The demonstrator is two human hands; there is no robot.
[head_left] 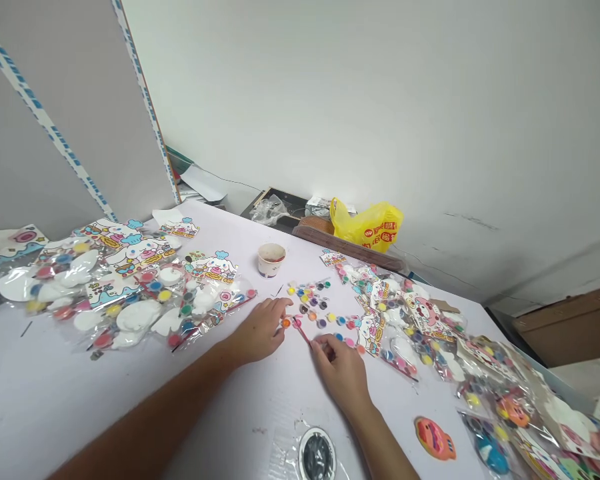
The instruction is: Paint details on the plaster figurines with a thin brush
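My right hand [343,370] is closed round a thin red paintbrush [304,333], its tip pointing down at a small pink paint pot [297,322]. Beside that pot is an orange paint pot [286,323], which my left hand [264,328] grips at its edge between thumb and fingers. More small paint pots [307,293] in several colours lie just beyond the hands. A paper cup [271,259] with a stained inside stands further back. To the right of my right forearm rests a painted orange and pink figure [435,438].
Clear bags of white figures and paints [140,313] cover the table's left side. More such bags [425,327] spread along the right. Near the front edge lies a round black item in clear plastic [317,455]. A yellow plastic bag [367,225] sits behind the table by the wall.
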